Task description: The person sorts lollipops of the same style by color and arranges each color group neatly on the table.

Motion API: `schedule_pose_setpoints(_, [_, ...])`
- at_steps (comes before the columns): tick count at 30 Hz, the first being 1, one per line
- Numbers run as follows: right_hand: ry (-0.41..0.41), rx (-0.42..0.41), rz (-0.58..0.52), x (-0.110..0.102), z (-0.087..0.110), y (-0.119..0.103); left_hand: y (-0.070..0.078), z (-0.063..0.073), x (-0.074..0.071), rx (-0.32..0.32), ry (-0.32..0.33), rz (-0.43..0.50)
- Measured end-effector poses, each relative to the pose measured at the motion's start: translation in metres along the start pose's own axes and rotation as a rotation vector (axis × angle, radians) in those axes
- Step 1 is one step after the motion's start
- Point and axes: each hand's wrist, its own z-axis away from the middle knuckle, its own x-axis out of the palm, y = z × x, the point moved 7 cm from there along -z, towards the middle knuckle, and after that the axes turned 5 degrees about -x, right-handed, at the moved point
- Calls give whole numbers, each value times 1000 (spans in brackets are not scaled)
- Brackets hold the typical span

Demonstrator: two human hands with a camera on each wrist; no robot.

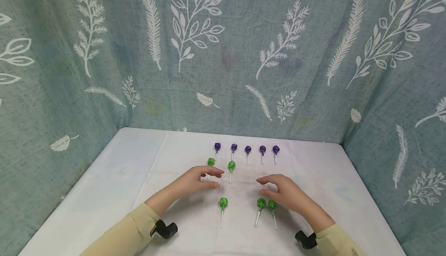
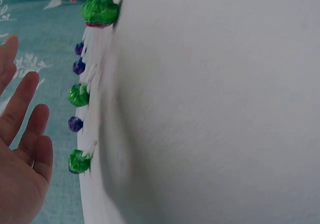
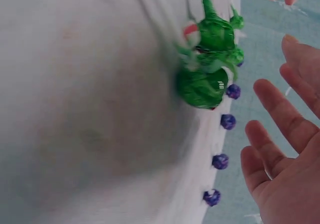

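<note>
My left hand (image 1: 196, 180) hovers over the table with its fingers loosely bent and nothing in them. It partly covers the stick of one green lollipop (image 1: 211, 162); a second green lollipop (image 1: 231, 165) lies just past its fingertips. In the head view my right hand (image 1: 283, 190) is held over the table too, relaxed and holding nothing. Below its thumb lie two green lollipops side by side, the left one (image 1: 261, 203) and the right one (image 1: 272, 204). Another green lollipop (image 1: 223, 202) rests between the hands, nearer the front.
A row of several purple lollipops (image 1: 247, 149) lies toward the back of the white-covered table (image 1: 122, 163), heads away from me. Patterned green-blue cloth (image 1: 230, 85) hangs behind the table and along both sides.
</note>
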Motion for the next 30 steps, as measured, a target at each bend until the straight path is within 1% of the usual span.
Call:
schedule_pose_setpoints(5, [-19,41,-20,6,7,8,4,4,7,-5,-21,12])
schedule_pose_setpoints(9, [-23,48,-21,11,12,14,3,5,16,-17,-41,11])
schedule_pose_setpoints(12, [-29,57,-33,16,15,17,3,6,23,-6,-55,12])
schedule_pose_setpoints(16, [-49,67,-63,22,15,20,3,5,30,17,-66,-17])
schedule_pose_setpoints(22, [-72,51,-53,26,15,19,0,5,38,32,-87,-81])
schedule_pose_setpoints(26, [-83,33,-33,28,15,18,0,5,44,43,-118,-85])
schedule_pose_setpoints(30, [-82,5,-9,29,14,15,1,6,45,64,-124,-99])
